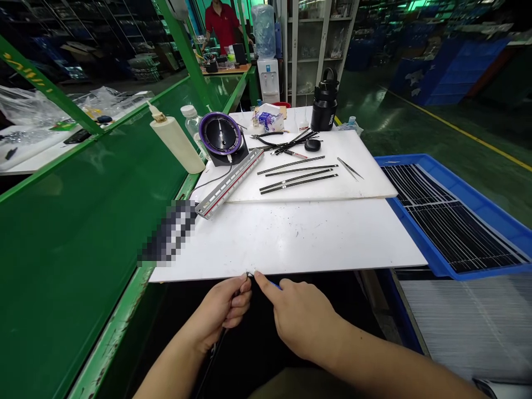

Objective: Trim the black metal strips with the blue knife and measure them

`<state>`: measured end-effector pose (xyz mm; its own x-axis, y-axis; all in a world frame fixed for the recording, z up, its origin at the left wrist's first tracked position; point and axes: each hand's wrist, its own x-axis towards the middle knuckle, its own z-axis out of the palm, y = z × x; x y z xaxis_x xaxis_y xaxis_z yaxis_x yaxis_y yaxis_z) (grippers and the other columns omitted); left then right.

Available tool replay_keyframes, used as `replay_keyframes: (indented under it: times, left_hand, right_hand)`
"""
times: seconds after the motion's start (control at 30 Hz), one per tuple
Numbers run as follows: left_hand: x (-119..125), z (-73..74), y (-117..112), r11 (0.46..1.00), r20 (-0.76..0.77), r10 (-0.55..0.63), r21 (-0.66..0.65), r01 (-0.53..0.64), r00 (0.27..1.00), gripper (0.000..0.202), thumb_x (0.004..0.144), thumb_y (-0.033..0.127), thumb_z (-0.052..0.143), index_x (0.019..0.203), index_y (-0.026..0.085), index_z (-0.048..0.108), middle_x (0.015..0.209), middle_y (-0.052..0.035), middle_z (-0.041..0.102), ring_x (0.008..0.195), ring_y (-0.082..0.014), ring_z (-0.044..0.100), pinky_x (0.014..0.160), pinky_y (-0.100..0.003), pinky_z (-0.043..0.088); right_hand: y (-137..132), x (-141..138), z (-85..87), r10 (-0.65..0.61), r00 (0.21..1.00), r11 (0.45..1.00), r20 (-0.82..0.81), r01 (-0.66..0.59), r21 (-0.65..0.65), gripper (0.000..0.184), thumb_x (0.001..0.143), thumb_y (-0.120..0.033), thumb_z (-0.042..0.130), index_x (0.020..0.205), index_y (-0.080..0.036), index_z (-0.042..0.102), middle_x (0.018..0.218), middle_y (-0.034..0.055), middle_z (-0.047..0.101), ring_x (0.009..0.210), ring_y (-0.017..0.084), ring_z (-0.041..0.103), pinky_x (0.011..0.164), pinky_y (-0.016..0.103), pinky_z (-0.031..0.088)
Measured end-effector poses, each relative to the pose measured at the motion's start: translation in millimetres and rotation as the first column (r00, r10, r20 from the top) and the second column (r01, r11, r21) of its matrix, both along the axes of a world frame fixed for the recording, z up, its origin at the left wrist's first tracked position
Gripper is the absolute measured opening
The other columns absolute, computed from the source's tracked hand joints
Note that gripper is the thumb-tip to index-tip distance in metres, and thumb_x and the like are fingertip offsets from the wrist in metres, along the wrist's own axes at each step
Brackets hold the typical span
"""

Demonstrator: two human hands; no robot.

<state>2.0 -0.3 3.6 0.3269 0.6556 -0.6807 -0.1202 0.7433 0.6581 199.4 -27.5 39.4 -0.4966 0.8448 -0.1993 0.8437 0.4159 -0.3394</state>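
My left hand (226, 309) is closed around a thin dark strip (220, 341) that runs down from its fingers toward my lap, just below the front edge of the white board (291, 238). My right hand (297, 316) pinches the strip's top end at the board's edge, index finger stretched forward, with a bit of blue showing beside it. Several more dark strips (297, 174) lie side by side on the raised white board (366, 166) farther back.
A blue tray (490, 210) of dark strips sits at the right. At the back stand a metal ruler-like bar (230, 188), a purple-rimmed round device (220, 134), a glue bottle (177, 141), pliers, tweezers (349, 168) and a black flask (325, 101). A person in red stands far behind.
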Motion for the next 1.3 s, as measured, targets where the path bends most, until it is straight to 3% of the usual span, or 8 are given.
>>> replay_keyframes:
  times: [0.33, 0.5, 0.63, 0.83, 1.3]
  left_hand:
    - [-2.8, 0.9, -3.4, 1.000, -0.031, -0.010, 0.018, 0.010, 0.999, 0.034, 0.084, 0.047, 0.056, 0.073, 0.018, 0.042, 0.056, 0.0075, 0.028, 0.044, -0.0044, 0.014, 0.037, -0.015, 0.009]
    - [0.6, 11.1, -13.7, 0.995, -0.100, 0.025, 0.096, -0.016, 0.995, 0.032, 0.088, 0.046, 0.057, 0.078, 0.016, 0.052, 0.059, 0.0041, 0.040, 0.046, -0.0053, 0.027, 0.039, -0.015, 0.018]
    - [3.3, 10.9, -11.7, 0.998, -0.050, 0.058, 0.025, -0.057, 0.997, 0.031, 0.090, 0.043, 0.050, 0.084, 0.014, 0.058, 0.060, 0.0033, 0.038, 0.047, -0.0054, 0.024, 0.041, -0.016, 0.016]
    - [3.8, 2.3, -3.5, 0.998, -0.003, 0.038, -0.046, -0.038, 0.999, 0.029, 0.087, 0.042, 0.052, 0.074, 0.017, 0.047, 0.058, 0.0041, 0.034, 0.047, -0.0058, 0.019, 0.040, -0.016, 0.010]
    - [0.0, 2.2, 0.6, 0.999, -0.048, -0.008, -0.032, 0.007, 0.999, 0.034, 0.083, 0.047, 0.057, 0.072, 0.019, 0.040, 0.057, 0.0069, 0.029, 0.046, -0.0047, 0.013, 0.038, -0.016, 0.006]
  right_hand:
    - [-1.5, -6.4, -7.1, 0.034, 0.993, 0.999, 0.109, -0.037, 0.022, 0.078, 0.082, -0.013, 0.047, 0.154, -0.030, 0.022, 0.084, 0.0061, 0.061, 0.056, 0.020, 0.060, 0.045, 0.027, 0.034]
    - [0.1, 5.7, -7.8, -0.014, 0.999, 0.999, 0.035, 0.012, 0.052, 0.073, 0.085, -0.014, 0.043, 0.153, -0.033, 0.024, 0.084, 0.0047, 0.063, 0.059, 0.021, 0.062, 0.050, 0.029, 0.033]
    - [0.9, 12.0, -2.0, -0.042, 0.999, 0.999, -0.010, 0.043, 0.031, 0.071, 0.086, -0.013, 0.039, 0.153, -0.033, 0.025, 0.084, 0.0038, 0.064, 0.060, 0.021, 0.061, 0.051, 0.030, 0.029]
    - [3.6, 9.6, 0.3, -0.013, 1.000, 1.000, -0.024, 0.012, -0.007, 0.072, 0.085, -0.015, 0.040, 0.153, -0.034, 0.026, 0.087, 0.0047, 0.066, 0.063, 0.023, 0.062, 0.052, 0.031, 0.028]
    - [10.7, 4.6, -0.5, 0.045, 0.998, 0.999, -0.039, -0.045, -0.007, 0.069, 0.085, -0.016, 0.039, 0.152, -0.031, 0.030, 0.085, 0.0056, 0.067, 0.064, 0.024, 0.062, 0.052, 0.032, 0.031]
